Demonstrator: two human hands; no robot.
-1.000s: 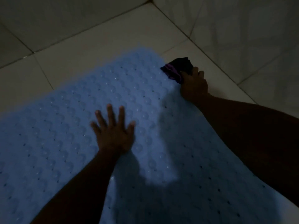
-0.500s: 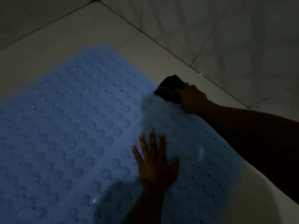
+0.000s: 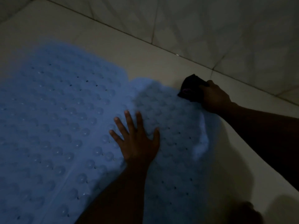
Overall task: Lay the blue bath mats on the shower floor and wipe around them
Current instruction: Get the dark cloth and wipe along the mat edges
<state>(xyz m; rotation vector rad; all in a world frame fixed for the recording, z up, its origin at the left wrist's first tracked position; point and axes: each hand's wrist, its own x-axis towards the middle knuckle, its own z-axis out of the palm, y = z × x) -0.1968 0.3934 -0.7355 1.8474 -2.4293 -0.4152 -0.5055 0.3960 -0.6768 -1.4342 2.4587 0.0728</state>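
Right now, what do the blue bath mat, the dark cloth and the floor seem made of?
The blue bath mat: likely soft plastic or rubber, slightly glossy; moulded domes glint, small holes pierce it. The dark cloth: fabric, matte; it bunches in folds under the right hand. The floor: probably glazed tile, pale and smooth, with dark grout lines.

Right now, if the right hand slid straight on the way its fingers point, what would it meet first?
Only bare floor tile alongside the blue mats, then probably the wall. The right hand holds a dark cloth in front.
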